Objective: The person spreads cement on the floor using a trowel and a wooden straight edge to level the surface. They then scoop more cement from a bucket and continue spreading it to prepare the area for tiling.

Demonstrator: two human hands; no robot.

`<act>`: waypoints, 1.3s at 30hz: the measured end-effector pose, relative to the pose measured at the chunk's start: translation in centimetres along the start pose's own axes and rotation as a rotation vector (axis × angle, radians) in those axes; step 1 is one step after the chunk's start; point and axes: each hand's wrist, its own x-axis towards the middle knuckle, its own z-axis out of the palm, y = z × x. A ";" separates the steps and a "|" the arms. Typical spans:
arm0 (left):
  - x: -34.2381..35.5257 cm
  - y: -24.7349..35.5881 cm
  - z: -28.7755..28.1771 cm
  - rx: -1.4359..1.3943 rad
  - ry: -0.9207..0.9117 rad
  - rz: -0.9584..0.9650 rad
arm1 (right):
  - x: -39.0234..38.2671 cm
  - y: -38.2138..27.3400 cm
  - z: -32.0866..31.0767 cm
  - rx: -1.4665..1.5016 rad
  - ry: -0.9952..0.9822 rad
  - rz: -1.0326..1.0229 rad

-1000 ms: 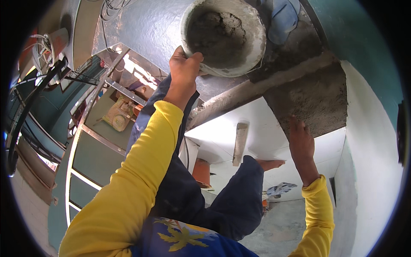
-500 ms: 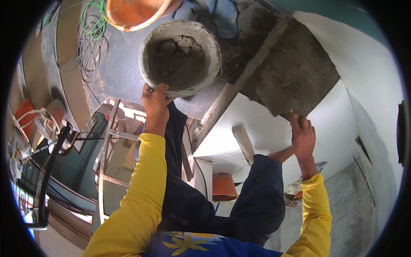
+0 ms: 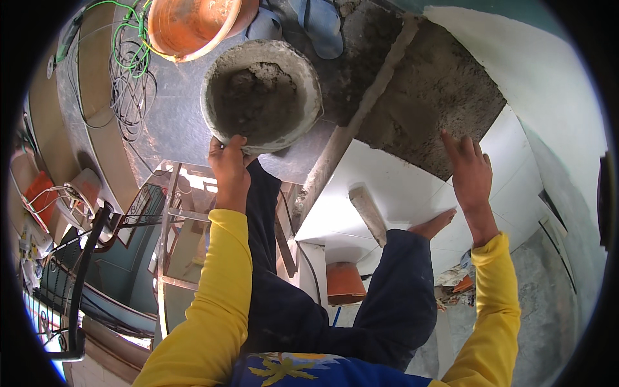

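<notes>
A round grey bucket [image 3: 314, 106], its walls caked with cement and wet mortar [image 3: 258, 100] inside, is at the upper middle. My left hand [image 3: 229, 158] is closed on its near rim. On the right, my right hand [image 3: 469, 169] is closed with the index finger stretched forward, over the edge of the grey mortar bed [image 3: 474, 84]. It holds what looks like a mortar-coated trowel [image 3: 420, 122]; the blade barely stands out from the bed and the handle is hidden. White tiles [image 3: 412, 187] border the bed on the near side.
A mortar-smeared block [image 3: 368, 213] lies on the tiles by my bare foot [image 3: 433, 226]. An orange basin [image 3: 187, 29], blue sandals [image 3: 319, 29] and coiled cables [image 3: 132, 97] are at the far side. A metal ladder [image 3: 169, 258] and orange bucket [image 3: 345, 284] stand below.
My right hand has moved up and right, from the tile edge onto the mortar bed, the trowel with it. My left hand stays on the bucket rim; the view has shifted slightly.
</notes>
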 end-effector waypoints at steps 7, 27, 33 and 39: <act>-0.2 -0.2 0.4 -0.019 0.005 0.019 | -2.5 0.2 1.6 0.148 0.010 0.093; -0.5 -0.2 2.0 0.319 -0.072 0.060 | -7.1 -19.7 15.7 1.383 -0.167 0.407; -1.4 -0.3 3.1 0.404 -0.090 0.098 | -7.1 -15.2 17.4 1.222 -0.089 0.544; -1.7 -1.2 3.3 0.344 -0.144 0.133 | -7.0 -7.5 18.2 1.061 0.180 0.730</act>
